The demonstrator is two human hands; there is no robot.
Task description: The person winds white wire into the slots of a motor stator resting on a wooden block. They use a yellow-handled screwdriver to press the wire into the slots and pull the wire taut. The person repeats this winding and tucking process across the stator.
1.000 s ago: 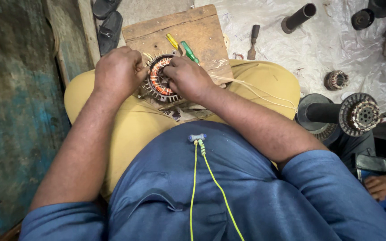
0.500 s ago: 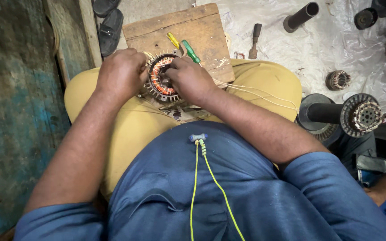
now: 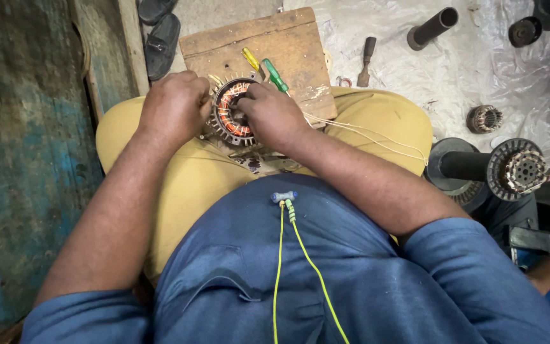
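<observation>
Motor stator [image 3: 232, 113] is sitting on lap, front edge of wood board [image 3: 275, 48]. Left hand [image 3: 174, 108] is clamping its rim; right hand [image 3: 272, 113] is pinching into copper windings. Keep stator braced, feed w/ steady tension, avoid nicking the thin wires [image 3: 364, 135].

A small wooden board [image 3: 288, 51] is sitting just past the two gripping hands, and a round motor part with copper wire [image 3: 232, 111] is resting at its near edge. A yellow screwdriver [image 3: 251, 59] and a green screwdriver [image 3: 275, 76] are lying on the board — right beside the grip. Farther off to the right, a white plastic sheet [image 3: 479, 70] is lying on the floor, holding a dark pipe [image 3: 433, 27] and a chisel [image 3: 366, 60].
</observation>
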